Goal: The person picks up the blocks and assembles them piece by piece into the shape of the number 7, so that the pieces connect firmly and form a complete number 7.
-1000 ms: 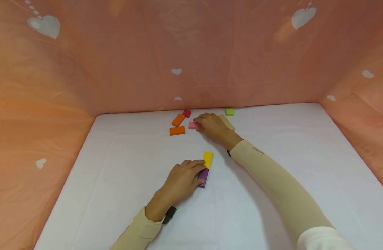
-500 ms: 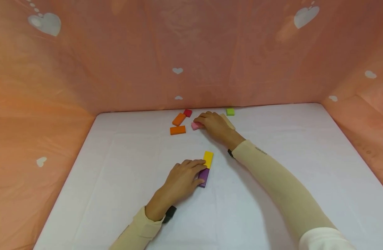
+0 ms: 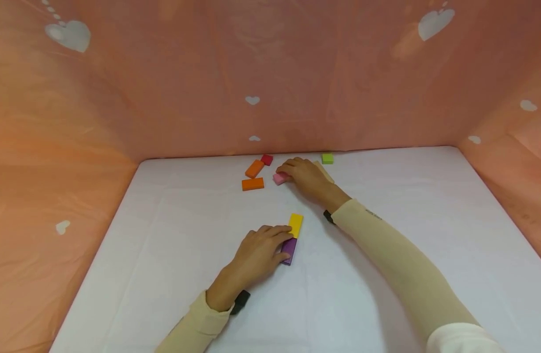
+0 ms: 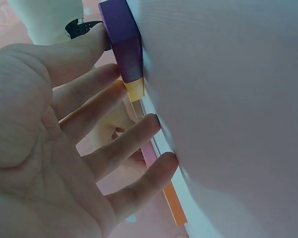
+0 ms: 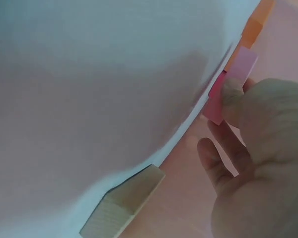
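Observation:
My left hand rests beside a purple block and a yellow block laid end to end on the white table. Its thumb touches the purple one, while its fingers stretch loosely along the side, the index tip by the seam. Farther back, my right hand pinches a pink block between thumb and fingers; in the right wrist view the thumb crosses the middle of that pink block. A plain wooden block lies just behind this hand, partly hidden by it.
Two orange blocks lie left of the pink one, and a red block sits behind them. A green block stands at the back edge. A pinkish-orange cloth with white hearts surrounds the white table.
My right hand has taken hold of the pink block and turned it at a slant, shifting it slightly. My left hand stays put at the purple and yellow blocks.

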Tool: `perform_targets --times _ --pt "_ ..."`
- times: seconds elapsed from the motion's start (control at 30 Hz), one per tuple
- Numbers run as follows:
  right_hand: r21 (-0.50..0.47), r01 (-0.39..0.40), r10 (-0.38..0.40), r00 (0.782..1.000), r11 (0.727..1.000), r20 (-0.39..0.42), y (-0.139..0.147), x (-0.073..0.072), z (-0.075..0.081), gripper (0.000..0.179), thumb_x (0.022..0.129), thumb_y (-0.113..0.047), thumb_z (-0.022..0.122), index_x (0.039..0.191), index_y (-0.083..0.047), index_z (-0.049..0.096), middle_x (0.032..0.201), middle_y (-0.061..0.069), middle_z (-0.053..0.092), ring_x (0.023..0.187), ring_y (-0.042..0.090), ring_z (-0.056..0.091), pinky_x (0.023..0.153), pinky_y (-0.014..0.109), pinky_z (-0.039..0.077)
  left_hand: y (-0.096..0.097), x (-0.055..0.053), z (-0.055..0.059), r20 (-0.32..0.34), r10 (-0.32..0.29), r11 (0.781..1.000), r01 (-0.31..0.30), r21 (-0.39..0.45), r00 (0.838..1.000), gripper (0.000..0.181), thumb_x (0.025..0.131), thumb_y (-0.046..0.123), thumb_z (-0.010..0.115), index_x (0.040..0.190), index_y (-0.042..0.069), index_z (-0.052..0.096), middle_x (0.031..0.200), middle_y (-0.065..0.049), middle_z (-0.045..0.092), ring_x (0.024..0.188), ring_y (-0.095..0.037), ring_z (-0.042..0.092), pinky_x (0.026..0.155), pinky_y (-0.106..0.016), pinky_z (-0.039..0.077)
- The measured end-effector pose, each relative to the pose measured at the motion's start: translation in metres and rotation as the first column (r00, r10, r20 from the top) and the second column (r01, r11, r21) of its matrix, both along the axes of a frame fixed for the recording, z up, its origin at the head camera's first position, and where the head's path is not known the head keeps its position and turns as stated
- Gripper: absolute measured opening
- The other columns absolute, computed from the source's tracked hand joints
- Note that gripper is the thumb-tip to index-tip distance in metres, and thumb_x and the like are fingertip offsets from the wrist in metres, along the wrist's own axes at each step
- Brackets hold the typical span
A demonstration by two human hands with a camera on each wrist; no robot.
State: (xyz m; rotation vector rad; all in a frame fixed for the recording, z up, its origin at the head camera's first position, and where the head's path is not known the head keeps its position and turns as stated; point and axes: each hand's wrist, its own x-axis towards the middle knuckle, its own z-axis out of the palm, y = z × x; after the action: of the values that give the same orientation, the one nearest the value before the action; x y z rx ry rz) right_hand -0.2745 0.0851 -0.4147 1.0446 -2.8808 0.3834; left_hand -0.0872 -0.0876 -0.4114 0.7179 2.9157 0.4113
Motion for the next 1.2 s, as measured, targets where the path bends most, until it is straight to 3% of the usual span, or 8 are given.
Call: perform_targets --times 0.47,0.83,1.2 --pt "-0.039 -0.030 0.031 0.999 0.999 0.018 0.001 0.008 -0.003 0.032 0.101 -0.015 0.056 0.132 -0.016 0.063 0.137 0.004 0.062 0.136 0.026 0.048 0.117 0.045 0.037 0.001 0.001 0.000 0.017 0.012 1.000 -0.012 0.007 1.000 0.048 0.092 0.038 0.071 0.136 0.022 0.062 0.146 0.005 0.056 0.130 -0.024 0.054 0.099 -0.048 0.049" --pt "-0.056 -0.052 0.053 0.999 0.997 0.001 0.006 0.015 0.000 0.029 0.100 -0.015 0.058 0.128 -0.018 0.066 0.134 0.003 0.063 0.133 0.025 0.051 0.115 0.043 0.040 0.000 0.001 0.001 -0.001 0.009 1.000 -0.008 0.018 1.000 0.048 0.092 0.037 0.071 0.136 0.022 0.062 0.145 0.005 0.056 0.130 -0.023 0.054 0.099 -0.046 0.049" --pt "-0.053 -0.052 0.054 0.998 0.997 0.035 0.011 0.020 -0.002 0.031 0.101 -0.014 0.057 0.129 -0.020 0.065 0.136 0.001 0.062 0.136 0.023 0.049 0.117 0.042 0.038 -0.001 0.002 0.001 -0.010 0.002 0.999 -0.002 0.037 1.000 0.047 0.091 0.036 0.071 0.135 0.021 0.063 0.144 0.005 0.057 0.129 -0.023 0.054 0.097 -0.046 0.049"
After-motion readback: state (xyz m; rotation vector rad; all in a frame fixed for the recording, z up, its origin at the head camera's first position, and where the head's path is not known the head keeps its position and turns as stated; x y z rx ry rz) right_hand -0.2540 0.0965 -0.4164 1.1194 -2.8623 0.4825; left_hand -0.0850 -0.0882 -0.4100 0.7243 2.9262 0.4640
